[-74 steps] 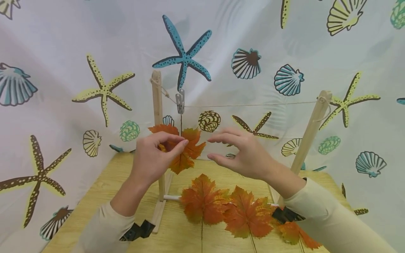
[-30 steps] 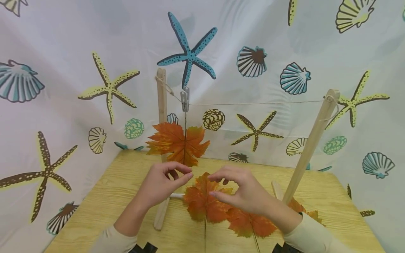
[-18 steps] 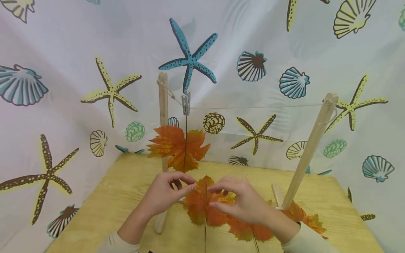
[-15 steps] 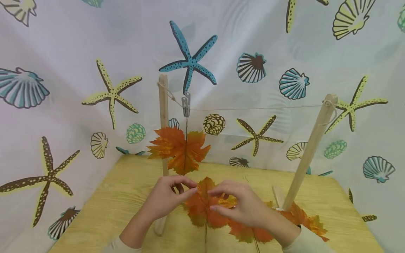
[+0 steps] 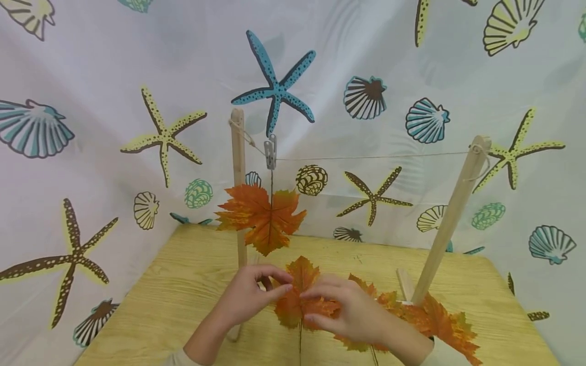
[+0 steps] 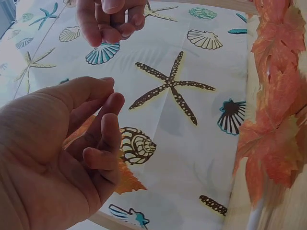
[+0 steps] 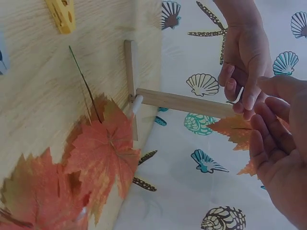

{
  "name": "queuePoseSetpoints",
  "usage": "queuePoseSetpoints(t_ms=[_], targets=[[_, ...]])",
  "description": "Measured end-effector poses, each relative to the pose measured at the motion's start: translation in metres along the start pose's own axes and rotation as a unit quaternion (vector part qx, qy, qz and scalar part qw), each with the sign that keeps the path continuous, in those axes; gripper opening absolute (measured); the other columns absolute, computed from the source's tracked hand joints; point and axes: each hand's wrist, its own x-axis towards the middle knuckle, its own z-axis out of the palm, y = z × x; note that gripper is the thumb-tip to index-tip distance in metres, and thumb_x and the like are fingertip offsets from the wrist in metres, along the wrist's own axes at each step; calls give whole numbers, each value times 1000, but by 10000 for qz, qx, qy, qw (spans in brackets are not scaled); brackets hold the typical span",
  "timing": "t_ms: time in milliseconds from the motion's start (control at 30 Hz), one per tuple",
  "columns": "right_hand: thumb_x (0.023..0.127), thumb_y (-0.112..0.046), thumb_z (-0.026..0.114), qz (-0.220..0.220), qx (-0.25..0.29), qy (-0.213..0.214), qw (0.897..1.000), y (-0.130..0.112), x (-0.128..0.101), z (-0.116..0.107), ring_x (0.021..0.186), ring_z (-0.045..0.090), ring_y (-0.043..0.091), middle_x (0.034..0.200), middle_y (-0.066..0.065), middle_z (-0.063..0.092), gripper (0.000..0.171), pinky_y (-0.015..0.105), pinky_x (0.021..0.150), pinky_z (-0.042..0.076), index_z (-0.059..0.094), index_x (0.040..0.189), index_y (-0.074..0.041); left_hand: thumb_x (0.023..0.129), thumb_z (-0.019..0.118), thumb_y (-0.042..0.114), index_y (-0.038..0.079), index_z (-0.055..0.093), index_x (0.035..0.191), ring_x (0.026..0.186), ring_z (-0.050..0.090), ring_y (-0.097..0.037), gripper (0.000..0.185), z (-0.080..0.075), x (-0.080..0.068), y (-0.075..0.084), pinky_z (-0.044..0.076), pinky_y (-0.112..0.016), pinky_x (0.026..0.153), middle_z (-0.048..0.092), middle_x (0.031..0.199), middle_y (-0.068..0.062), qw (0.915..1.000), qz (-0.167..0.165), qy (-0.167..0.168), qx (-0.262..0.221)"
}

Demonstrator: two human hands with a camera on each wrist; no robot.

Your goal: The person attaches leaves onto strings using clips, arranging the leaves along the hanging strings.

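Observation:
An orange maple leaf (image 5: 261,216) hangs by its stem from a grey clothespin (image 5: 271,154), which is clipped on a thin string (image 5: 366,157). Below it in the head view, my left hand (image 5: 252,295) holds nothing, its fingers loosely bent and the thumb near the index finger. My right hand (image 5: 354,312) faces it a short gap away, fingers also relaxed around nothing. Both hands appear above another maple leaf (image 5: 300,274) lying on the table. The left wrist view shows bare fingertips on the left hand (image 6: 62,139); the right wrist view shows none held by the right hand (image 7: 283,148).
Wooden posts, left (image 5: 238,152) and right (image 5: 453,218), carry the string. Several more leaves (image 5: 435,320) lie on the wooden table (image 5: 151,305), partly behind my right arm. A yellow clothespin (image 7: 62,14) lies on the table in the right wrist view. A patterned curtain (image 5: 192,66) stands behind.
My left hand has come away from the hanging leaf and moved down. The right hand has lowered too, over the leaves on the table. The hanging leaf stays on its clothespin.

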Motion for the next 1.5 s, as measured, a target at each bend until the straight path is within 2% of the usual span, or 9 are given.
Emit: queuePoseSetpoints(t_ms=[167,400,700,833,967,1100,1267,1500], targets=[[86,-18,67,76,98,-50,9999,2,-8,7,91,57,3,103,-9,60,27,19,76,48,62,112,-19,82,69,35,29,71,89,65,56,-14,10,7,-3,-7,46,-28,51,66,93,9,9995,-237,-200,-37],[85,-16,68,150,106,-100,9998,5,-13,10,91,58,3,101,-9,61,26,17,74,48,63,110,-18,83,69,33,29,71,88,64,56,-14,7,12,-2,-14,47,-28,54,66,87,10,9992,-178,-339,63],[87,-20,66,437,263,-459,9976,10,-22,18,90,58,3,104,-9,62,25,19,74,49,63,112,-18,83,69,33,31,72,88,65,56,-15,7,20,-3,-26,45,-27,51,65,84,12,9977,-399,-513,173],[86,-15,67,305,232,-605,9974,14,-28,23,92,59,7,104,-5,62,26,21,76,49,62,112,-14,83,69,31,30,72,89,66,57,-14,7,24,-4,-33,46,-27,53,65,85,12,9973,-289,-673,99],[85,-13,67,360,367,-768,9957,16,-34,28,92,59,6,104,-6,62,28,20,76,48,62,112,-14,84,68,30,28,73,89,67,57,-14,7,27,-5,-39,47,-27,55,67,85,12,9959,-209,-885,14],[86,-12,66,443,496,-1087,9919,16,-38,30,92,58,4,104,-8,61,29,18,77,47,61,113,-17,84,68,29,24,73,92,68,57,-13,10,32,-5,-45,47,-26,56,68,87,9,9926,-250,-1185,-89],[88,-16,64,552,645,-1583,9837,17,-42,33,92,56,1,104,-6,61,24,16,76,47,61,112,-19,84,68,22,15,73,97,69,58,-14,15,37,-6,-51,47,-25,57,69,92,2,9851,-205,-1649,-435],[91,-16,59,576,1086,-2090,9702,23,-50,41,95,56,0,106,0,62,23,19,77,48,62,113,-13,84,69,19,17,73,96,65,56,-14,13,44,-4,-61,45,-24,53,69,93,-2,9825,-275,-1773,-498]])
